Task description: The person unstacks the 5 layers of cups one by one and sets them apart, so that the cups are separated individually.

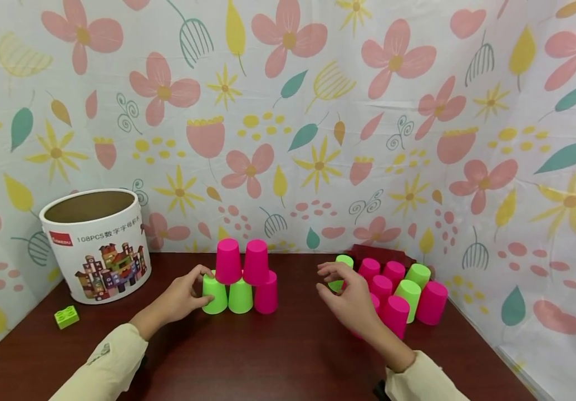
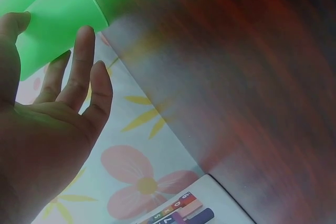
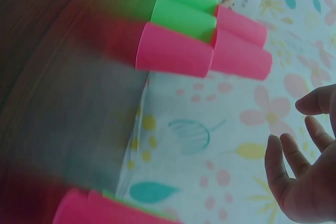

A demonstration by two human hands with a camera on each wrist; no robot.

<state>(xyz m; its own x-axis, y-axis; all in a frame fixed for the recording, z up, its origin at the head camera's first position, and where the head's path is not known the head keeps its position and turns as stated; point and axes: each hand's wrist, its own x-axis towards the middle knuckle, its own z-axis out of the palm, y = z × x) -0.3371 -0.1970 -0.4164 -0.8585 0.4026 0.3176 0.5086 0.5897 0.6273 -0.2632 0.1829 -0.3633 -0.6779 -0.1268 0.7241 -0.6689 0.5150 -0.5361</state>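
Observation:
Five upside-down cups form a small stack at the table's middle. Its bottom row has a left green cup [image 1: 215,299], a second green cup [image 1: 240,299] and a pink cup [image 1: 266,295]. Above them stand two more, a left pink cup [image 1: 228,262] and a right pink cup [image 1: 256,263]. My left hand [image 1: 177,298] holds the left green cup lightly, thumb in front and fingers behind; the left wrist view shows this cup [image 2: 58,19] close up. Holding nothing, my right hand [image 1: 355,303] hovers with parted fingers between the stack and a cluster of cups.
That cluster of upside-down pink cups [image 1: 395,314] and green cups [image 1: 408,295] stands at the right, partly behind the right hand. A dark red object [image 1: 380,253] lies behind it. At the left are a white bucket [image 1: 62,267] and a green toy block [image 1: 67,317]. Patterned cloth hangs behind the table.

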